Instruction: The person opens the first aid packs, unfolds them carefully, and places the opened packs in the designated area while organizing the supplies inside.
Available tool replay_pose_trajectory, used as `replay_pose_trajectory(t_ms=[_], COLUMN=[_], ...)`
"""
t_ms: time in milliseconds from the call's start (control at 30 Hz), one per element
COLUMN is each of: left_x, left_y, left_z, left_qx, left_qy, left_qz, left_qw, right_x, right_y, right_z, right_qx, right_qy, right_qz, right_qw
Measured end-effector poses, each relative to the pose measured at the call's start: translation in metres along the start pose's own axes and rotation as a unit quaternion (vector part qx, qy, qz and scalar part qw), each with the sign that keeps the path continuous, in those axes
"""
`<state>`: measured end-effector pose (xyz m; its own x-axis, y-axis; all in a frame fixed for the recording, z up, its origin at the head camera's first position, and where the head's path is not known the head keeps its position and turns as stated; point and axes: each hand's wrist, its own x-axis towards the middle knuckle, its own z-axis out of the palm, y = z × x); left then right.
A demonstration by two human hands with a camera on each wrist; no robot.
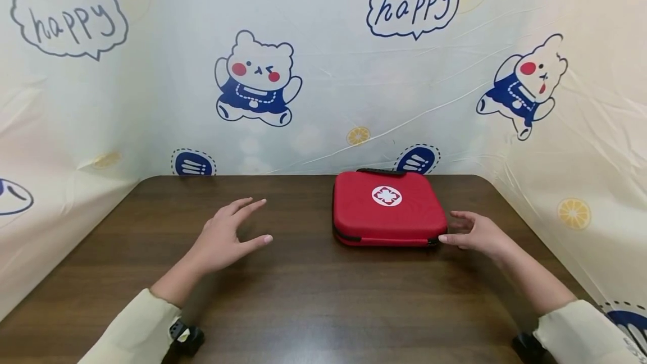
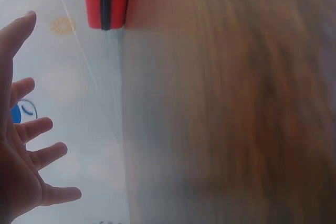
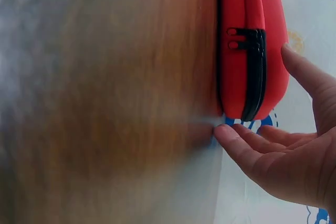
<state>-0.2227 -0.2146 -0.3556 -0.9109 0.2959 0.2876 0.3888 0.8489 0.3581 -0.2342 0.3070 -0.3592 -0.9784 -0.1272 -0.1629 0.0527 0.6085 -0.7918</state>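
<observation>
The red case [image 1: 404, 218] lies flat near the far edge of the table [image 1: 283, 296], at 1 o'clock from the person, its black handle [image 1: 381, 172] at its own 12 o'clock. The step in hand looks like a reach for it. To do that well, the right hand [image 1: 479, 235], at the case's 4 o'clock, should set its thumb over the top and its fingers low on the side, clear of the 2 zip pulls [image 3: 234, 45]. The left hand [image 1: 222, 240], well apart at 9 o'clock, would best come in level, for an even hold. Both hands have thumb and fingers parted, gripping nothing. The right thumb is at the case's near corner; whether it touches, I cannot tell.
</observation>
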Motion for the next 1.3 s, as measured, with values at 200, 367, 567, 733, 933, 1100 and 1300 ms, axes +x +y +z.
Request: replay_pose_trajectory(t_ms=[200, 367, 567, 733, 933, 1100, 1300], left_x=[0.008, 0.016, 0.026, 0.036, 0.048, 0.058, 0.071], left_y=[0.01, 0.02, 0.032, 0.041, 0.053, 0.067, 0.081], left_z=[0.008, 0.014, 0.019, 0.025, 0.037, 0.05, 0.065], left_qx=[-0.043, -0.087, -0.132, -0.179, -0.231, -0.257, -0.293], left_qy=[-0.005, -0.004, -0.008, -0.028, -0.06, -0.092, -0.101], left_qz=[0.001, 0.009, 0.011, 0.006, -0.011, -0.044, -0.072], left_qw=[0.9991, 0.9962, 0.9912, 0.9834, 0.9711, 0.9611, 0.9481], right_x=[-0.002, -0.005, -0.009, -0.012, -0.011, -0.01, -0.01], right_y=[-0.002, -0.003, -0.005, -0.004, -0.005, -0.007, -0.007], right_z=[0.006, 0.009, 0.012, 0.018, 0.022, 0.023, 0.024], right_qx=[0.088, 0.147, 0.197, 0.23, 0.252, 0.25, 0.224], right_qy=[-0.009, -0.015, -0.018, -0.026, -0.022, -0.018, -0.042], right_qz=[0.02, 0.051, 0.056, 0.047, 0.039, 0.056, 0.067], right_qw=[0.9959, 0.9877, 0.9787, 0.9717, 0.9667, 0.9664, 0.9714])
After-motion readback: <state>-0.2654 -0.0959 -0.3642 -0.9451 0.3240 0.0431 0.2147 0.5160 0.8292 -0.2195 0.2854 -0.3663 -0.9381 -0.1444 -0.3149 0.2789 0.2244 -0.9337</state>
